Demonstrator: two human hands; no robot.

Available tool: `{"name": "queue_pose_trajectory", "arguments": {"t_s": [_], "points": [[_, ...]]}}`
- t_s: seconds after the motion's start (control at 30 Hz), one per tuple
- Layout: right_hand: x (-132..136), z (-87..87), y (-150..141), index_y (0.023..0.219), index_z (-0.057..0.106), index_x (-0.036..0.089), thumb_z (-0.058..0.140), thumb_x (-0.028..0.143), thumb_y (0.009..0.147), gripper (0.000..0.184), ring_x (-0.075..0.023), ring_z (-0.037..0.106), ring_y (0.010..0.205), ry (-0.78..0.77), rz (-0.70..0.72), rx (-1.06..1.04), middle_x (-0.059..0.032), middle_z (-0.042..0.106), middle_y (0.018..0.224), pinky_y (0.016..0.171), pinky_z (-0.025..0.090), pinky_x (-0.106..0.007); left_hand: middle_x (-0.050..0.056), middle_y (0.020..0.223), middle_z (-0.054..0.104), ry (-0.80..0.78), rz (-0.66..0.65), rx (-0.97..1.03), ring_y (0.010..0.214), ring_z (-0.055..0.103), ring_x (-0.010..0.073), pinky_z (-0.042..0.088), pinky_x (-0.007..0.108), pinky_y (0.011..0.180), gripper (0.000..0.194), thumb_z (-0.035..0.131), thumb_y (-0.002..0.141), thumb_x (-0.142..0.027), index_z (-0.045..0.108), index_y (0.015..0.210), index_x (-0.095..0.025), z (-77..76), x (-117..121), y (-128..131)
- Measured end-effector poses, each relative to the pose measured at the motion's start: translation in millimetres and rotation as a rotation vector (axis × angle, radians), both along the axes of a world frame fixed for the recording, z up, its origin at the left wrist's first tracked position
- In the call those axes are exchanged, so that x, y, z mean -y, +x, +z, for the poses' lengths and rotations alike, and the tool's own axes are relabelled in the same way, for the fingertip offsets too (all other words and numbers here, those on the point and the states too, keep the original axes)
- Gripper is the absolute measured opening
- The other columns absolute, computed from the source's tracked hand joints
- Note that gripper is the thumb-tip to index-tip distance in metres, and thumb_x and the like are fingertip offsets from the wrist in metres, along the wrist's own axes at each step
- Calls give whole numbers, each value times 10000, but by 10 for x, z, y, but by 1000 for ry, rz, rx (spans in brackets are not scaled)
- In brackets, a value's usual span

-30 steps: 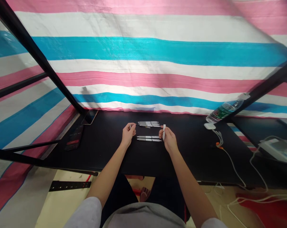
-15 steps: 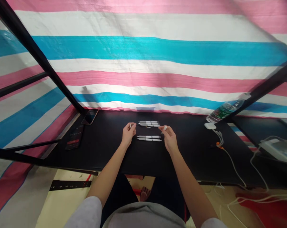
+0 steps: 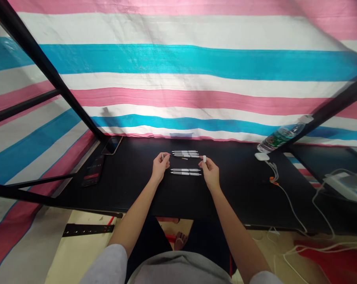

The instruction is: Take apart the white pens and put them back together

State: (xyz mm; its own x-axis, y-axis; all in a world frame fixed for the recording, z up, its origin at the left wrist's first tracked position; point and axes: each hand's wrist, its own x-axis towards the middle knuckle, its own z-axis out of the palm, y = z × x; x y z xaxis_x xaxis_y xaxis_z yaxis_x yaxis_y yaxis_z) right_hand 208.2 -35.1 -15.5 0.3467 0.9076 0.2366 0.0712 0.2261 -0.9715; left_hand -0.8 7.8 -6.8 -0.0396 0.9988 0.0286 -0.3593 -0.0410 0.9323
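My left hand (image 3: 159, 167) is at the left ends of the pens, its fingers pinched together. A small silvery piece shows at its fingertips, too small to name. In my right hand (image 3: 210, 170), thumb and fingers grip a short white pen part (image 3: 204, 159), held upright off the table. Between the hands, several white-and-grey pens (image 3: 185, 152) lie side by side in an upper group. A thin short piece (image 3: 184, 158), with a yellowish end, rests just below them. Nearer to me, two more pens (image 3: 185, 173) lie parallel.
The black table (image 3: 131, 189) carries two phones, one dark with a lit screen (image 3: 93, 170) and one behind it (image 3: 112, 145). To the right, a plastic bottle (image 3: 280, 136) leans by a white charger (image 3: 261, 156) with cables. Black frame poles and striped sheeting enclose the table.
My right hand has turned slightly, and the white part in it now stands more upright. My left hand and the pens on the table have stayed in place.
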Motion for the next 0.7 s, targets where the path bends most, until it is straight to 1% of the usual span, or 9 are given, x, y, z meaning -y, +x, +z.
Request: {"name": "queue_pose_trajectory", "arguments": {"t_s": [0.07,0.13,0.2,0.3,0.37,0.43,0.57,0.67,0.7], "points": [[26,12,-8,1015,649,181,540,313,820,260,-133,524,610,-5,-64,105,8,591,707,621,443,-275,-77,537,332,9,-20,-4,447,312,38,222,181,430,323,754,698,-426,613,813,-159,7,8,7],[55,36,-25,975,633,182,511,287,830,217,-122,487,568,22,-97,220,10,582,707,579,417,-261,-77,533,326,17,-56,-11,446,302,36,212,184,432,326,758,697,-425,624,810,-150,22,22,15],[81,59,-47,920,618,187,496,264,839,166,-131,510,591,84,-87,347,3,591,720,610,433,-268,-76,536,329,27,-93,-22,442,282,29,191,188,432,332,763,696,-425,634,809,-140,43,43,23],[104,73,-82,866,595,194,477,229,856,124,-158,569,697,194,-50,494,-19,607,768,690,463,-285,-75,536,337,35,-136,-66,441,263,26,175,192,435,340,761,700,-429,649,817,-130,72,77,29],[112,67,-98,871,590,198,470,214,871,121,-159,571,712,226,-43,530,-24,606,788,685,467,-283,-75,525,335,33,-161,-125,444,267,31,191,195,439,342,750,709,-439,658,815,-127,78,93,29],[117,58,-108,929,598,204,500,224,877,113,-163,571,719,233,-37,546,-28,618,820,679,472,-288,-70,519,342,36,-172,-197,449,284,38,217,198,445,349,740,716,-453,670,809,-124,69,103,26],[120,48,-119,1051,614,225,631,273,837,220,-204,600,846,274,58,610,-42,662,904,779,499,-339,-56,527,387,82,-189,-333,465,326,53,248,203,456,362,718,733,-470,701,837,-124,36,105,21],[114,49,-124,962,650,230,581,251,877,112,-210,598,834,314,128,662,-43,680,870,779,502,-354,-50,541,410,126,-204,-401,486,355,62,270,204,467,356,714,738,-470,713,843,-130,19,102,20],[111,48,-124,928,658,231,552,243,895,111,-208,594,812,320,137,673,-42,683,849,764,502,-354,-48,546,417,135,-207,-413,493,361,64,277,205,472,353,716,735,-469,715,836,-131,15,100,20]]}}
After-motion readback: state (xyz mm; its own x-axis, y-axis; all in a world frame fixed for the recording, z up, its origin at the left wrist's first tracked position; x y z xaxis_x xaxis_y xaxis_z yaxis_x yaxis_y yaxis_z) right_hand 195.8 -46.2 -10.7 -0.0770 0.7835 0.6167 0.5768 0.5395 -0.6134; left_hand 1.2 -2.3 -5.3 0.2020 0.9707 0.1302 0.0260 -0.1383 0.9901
